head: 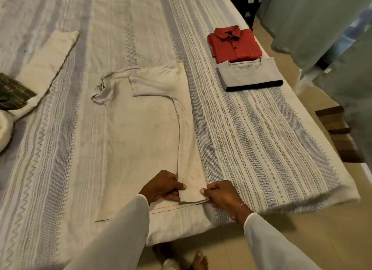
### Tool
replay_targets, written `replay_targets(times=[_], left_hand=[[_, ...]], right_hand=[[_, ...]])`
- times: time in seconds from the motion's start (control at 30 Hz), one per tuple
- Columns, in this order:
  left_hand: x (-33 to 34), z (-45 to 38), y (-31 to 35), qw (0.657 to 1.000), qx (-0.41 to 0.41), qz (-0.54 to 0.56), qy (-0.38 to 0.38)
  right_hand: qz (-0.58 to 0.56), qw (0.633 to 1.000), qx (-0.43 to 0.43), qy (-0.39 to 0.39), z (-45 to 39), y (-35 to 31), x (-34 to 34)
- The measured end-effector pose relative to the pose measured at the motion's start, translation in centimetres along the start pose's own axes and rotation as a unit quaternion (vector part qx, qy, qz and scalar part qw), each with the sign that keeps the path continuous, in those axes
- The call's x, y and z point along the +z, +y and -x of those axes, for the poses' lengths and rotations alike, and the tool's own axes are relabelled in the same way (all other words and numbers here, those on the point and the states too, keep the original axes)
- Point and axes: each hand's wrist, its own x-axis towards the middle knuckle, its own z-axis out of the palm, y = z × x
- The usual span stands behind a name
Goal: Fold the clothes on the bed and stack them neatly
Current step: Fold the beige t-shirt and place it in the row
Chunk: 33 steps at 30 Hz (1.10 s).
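head: both hands pinching t-shirt (141, 132) hem

A wide bed (251, 128) is covered by a cream spread woven with grey-blue stripes and zigzag bands. Beige floor (302, 239) is seen beyond its right edge. Pale green curtains (314, 22) are hung past the far right corner, beside dark wooden furniture (244, 2).
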Motion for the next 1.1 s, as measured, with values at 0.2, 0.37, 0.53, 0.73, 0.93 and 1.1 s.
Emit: replay_targets(times=[0.2, 0.37, 0.53, 0.73, 0.93, 1.1], left_hand=[[-1.5, 0.3, -0.8, 1.0, -0.003, -0.011, 0.011], [-1.6, 0.5, -1.2, 0.998, -0.01, 0.048, -0.029], [-1.0, 1.4, -0.9, 0.993, -0.004, 0.1, -0.066], [-1.8, 1.5, -1.1, 0.986, -0.007, 0.147, -0.075], [-0.6, 2.0, -0.8, 0.978, -0.007, 0.183, -0.1], [-0.1, 2.4, -0.2, 0.976, 0.01, 0.196, -0.093]], right_hand=[[0.065, 0.993, -0.045, 0.09, 0.7, 0.8, 0.2], [0.343, 0.885, -0.271, 0.163, 1.1, 4.1, 3.2], [0.325, 0.841, -0.334, 0.275, 0.6, 4.6, 6.0], [0.256, 0.848, -0.366, 0.284, 0.4, 5.1, 5.0], [0.277, 0.858, -0.288, 0.324, 0.8, 3.5, 5.8], [0.23, 0.879, -0.245, 0.339, -0.7, 3.0, 6.4]])
